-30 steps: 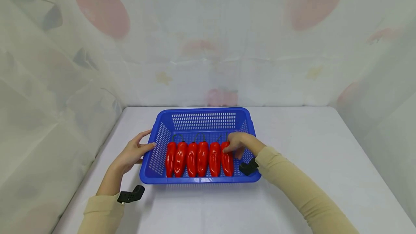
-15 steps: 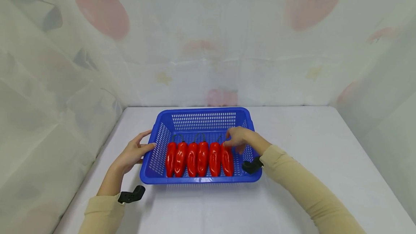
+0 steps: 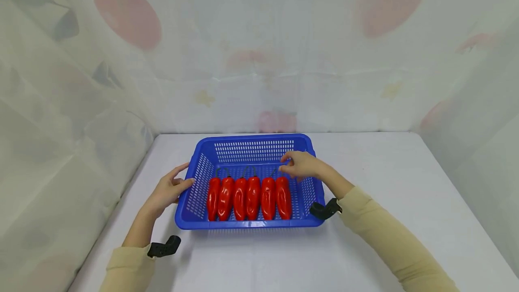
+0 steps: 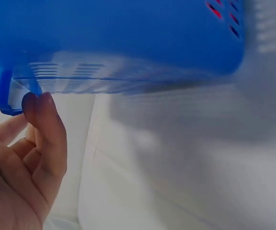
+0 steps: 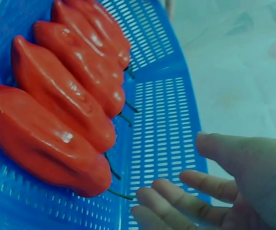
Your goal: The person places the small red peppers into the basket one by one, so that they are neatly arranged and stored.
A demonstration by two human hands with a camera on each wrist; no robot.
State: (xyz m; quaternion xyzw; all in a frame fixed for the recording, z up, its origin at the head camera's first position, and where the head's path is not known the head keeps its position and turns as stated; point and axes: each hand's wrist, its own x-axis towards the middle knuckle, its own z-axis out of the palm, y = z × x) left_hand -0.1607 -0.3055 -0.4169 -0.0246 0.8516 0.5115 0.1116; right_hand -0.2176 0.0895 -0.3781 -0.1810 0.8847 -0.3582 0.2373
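Several red chili peppers [image 3: 253, 198] lie side by side in a blue plastic basket [image 3: 250, 225], their green stems toward its far wall. My left hand [image 3: 163, 194] holds the basket's left rim, thumb on top. In the left wrist view its fingers [image 4: 49, 139] curl up under that rim. Over the right part of the basket is my right hand [image 3: 303, 166], just beyond the stem end of the rightmost pepper [image 3: 283, 198]. The right wrist view shows its fingers [image 5: 195, 199] spread and holding nothing, apart from the nearest pepper [image 5: 47, 143].
The basket stands on a white table [image 3: 389, 184]. A pale printed curtain [image 3: 324, 57] rises behind it and along both sides. Black wrist cameras are strapped at both cuffs, the right camera [image 3: 325, 209] hanging over the basket's right rim.
My right hand has let go of the rightmost pepper and moved up and away toward the basket's far right. That pepper stays in the row. My left hand has kept its hold.
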